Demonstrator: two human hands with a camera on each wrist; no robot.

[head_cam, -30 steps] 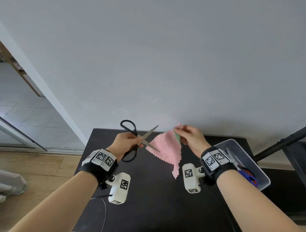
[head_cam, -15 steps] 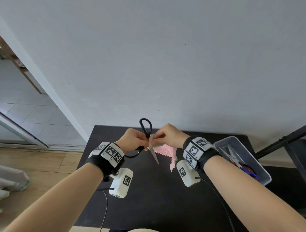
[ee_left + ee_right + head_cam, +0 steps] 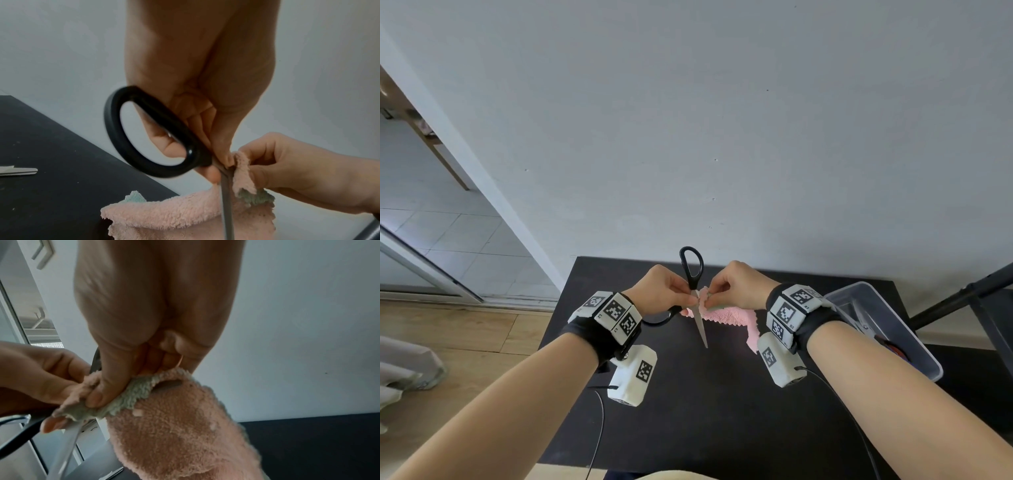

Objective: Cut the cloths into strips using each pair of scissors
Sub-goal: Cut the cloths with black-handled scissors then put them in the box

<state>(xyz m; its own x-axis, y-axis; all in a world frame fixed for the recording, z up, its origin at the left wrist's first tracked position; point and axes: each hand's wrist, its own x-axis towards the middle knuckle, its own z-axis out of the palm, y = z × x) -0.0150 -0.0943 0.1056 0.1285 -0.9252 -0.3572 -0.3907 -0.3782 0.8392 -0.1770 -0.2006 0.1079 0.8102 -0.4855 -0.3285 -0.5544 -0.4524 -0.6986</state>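
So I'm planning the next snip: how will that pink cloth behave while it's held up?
Probably floppy: the pink cloth sags from the right hand's pinch down to the table. Its fluffy pile suggests it's light and grippy. It may fold away from the scissors.

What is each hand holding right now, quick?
Left hand: closed, gripping the black-handled metal scissors and pinching the cloth edge.
Right hand: closed, pinching the fluffy pink cloth with a green underside.
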